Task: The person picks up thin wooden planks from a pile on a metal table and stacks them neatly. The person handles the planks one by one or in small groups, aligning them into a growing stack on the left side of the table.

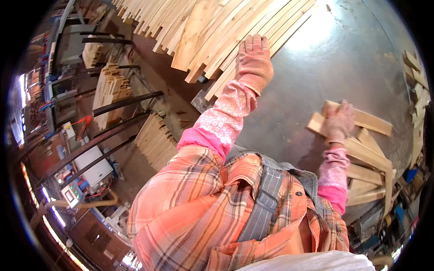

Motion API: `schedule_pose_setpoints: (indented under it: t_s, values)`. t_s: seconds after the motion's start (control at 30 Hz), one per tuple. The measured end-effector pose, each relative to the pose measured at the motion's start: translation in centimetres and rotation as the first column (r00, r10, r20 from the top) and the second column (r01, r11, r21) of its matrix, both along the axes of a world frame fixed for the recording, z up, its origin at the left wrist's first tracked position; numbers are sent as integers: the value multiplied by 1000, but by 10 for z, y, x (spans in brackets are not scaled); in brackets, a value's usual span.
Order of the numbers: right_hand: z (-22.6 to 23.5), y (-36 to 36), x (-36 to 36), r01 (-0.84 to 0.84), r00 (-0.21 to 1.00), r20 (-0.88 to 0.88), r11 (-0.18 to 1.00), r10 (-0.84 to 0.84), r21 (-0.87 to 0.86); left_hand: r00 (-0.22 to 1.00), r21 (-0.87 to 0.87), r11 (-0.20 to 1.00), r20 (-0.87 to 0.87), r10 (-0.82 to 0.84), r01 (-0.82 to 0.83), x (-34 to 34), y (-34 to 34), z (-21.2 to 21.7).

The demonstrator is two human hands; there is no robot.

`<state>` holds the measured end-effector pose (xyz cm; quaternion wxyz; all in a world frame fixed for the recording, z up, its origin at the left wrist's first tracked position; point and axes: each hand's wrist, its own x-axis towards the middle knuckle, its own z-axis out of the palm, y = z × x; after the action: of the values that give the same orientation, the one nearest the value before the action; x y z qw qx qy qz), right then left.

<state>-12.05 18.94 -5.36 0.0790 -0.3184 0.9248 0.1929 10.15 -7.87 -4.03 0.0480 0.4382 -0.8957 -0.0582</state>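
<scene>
My left hand (254, 61), in a worn pinkish work glove, lies flat with its fingers stretched out on the near right side of a row of long, pale wooden strips (217, 34). The strips lie side by side, their ends uneven. Off to the right, my gloved right hand (340, 123) is smeared by motion, with its fingers over a short wooden board (373, 123) that it appears to grip. Just below that hand, several other short wood pieces (368, 153) lie crisscrossed in a loose heap.
A smooth grey metal tabletop (289, 95) carries the strips and the heap. More wood offcuts (418, 81) line the far right edge. At left, stacks of strips (110, 92) stand between dark metal bars (129, 105), beside a white machine box (92, 167) with a control panel.
</scene>
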Motion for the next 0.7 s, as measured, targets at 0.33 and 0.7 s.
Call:
schedule_pose_setpoints:
  t_s: [0.33, 0.7]
  values:
    - [50, 21, 140, 1, 874, 465, 956, 142, -294, 816, 106, 872, -421, -397, 478, 4, 38, 12]
    - [71, 163, 91, 906, 423, 467, 373, -777, -201, 786, 465, 708, 39, -617, 532, -95, 224, 22]
